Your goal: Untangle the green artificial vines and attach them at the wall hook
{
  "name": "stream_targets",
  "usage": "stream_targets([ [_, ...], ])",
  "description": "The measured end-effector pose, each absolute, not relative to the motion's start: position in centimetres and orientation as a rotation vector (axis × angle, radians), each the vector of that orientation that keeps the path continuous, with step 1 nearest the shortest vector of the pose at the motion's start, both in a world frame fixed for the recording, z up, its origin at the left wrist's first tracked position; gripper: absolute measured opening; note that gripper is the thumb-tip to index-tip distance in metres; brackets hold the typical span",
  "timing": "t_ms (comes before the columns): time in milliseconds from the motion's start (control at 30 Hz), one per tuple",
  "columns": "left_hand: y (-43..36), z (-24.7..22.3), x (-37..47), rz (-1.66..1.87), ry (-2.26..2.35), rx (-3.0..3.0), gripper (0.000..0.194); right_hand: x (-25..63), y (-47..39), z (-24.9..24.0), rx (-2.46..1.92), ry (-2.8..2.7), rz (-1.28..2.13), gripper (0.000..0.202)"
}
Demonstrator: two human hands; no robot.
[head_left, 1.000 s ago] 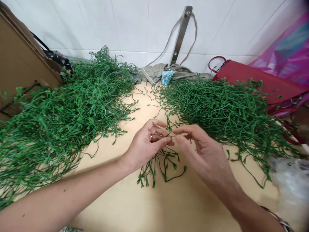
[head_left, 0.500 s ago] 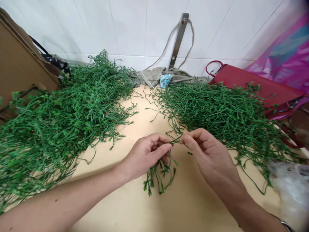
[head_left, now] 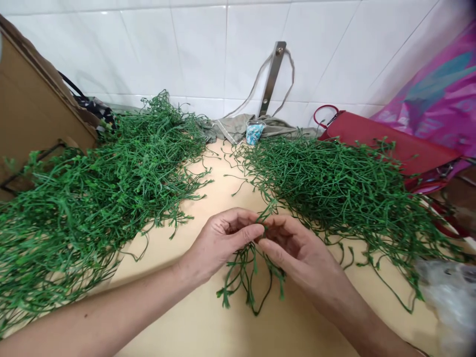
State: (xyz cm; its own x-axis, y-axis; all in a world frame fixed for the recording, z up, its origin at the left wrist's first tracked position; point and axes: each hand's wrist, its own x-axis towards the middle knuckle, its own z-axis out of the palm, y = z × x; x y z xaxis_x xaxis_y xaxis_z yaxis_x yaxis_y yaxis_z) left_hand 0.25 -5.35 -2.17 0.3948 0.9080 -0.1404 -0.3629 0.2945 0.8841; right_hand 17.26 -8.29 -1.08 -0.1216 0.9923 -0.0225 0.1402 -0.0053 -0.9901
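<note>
Between my two hands is a small bunch of green artificial stems (head_left: 251, 277), their forked tips hanging below my fingers and a few ends poking up above. My left hand (head_left: 232, 233) pinches the bunch between thumb and fingers. Close against it, my right hand (head_left: 293, 245) has its thumb and curled fingers closed at the stems, right at the left fingertips. The exact point of contact is partly hidden by the fingers. On the left lies a large tangled pile of green stems (head_left: 141, 168); a second pile of stems (head_left: 327, 183) spreads on the right.
At the back stand a blue-patterned cup (head_left: 255, 133) and a grey cloth (head_left: 232, 127) by the tiled wall. A cardboard box (head_left: 37, 94) is on the left. A red handbag (head_left: 386, 141), a pink bag (head_left: 420, 104) and clear plastic (head_left: 449, 292) are on the right.
My right hand has moved left, from holding a stem out to the side to meeting my left hand at the bunch. The hanging stems spread wider. The camera view has tilted up slightly.
</note>
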Motion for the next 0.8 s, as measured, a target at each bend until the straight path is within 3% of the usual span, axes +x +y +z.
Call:
stream_targets([
  [300, -5.1, -1.6, 0.0, 0.896, 0.841, 0.905, 0.03, 18.6, -7.7, -0.6, -1.45, -1.53, 1.002, 0.019],
  [567, -5.1, -1.9, 0.3, 0.952, 0.859, 0.964, 0.032, 18.7, -8.3, -0.4, -1.468, -1.603, 0.929, 0.036],
  [800, -5.6, -2.0, 0.6, 0.922, 0.843, 1.005, 0.034, 17.8, -8.1, -0.3, -1.48, -1.632, 0.759, 0.012],
])
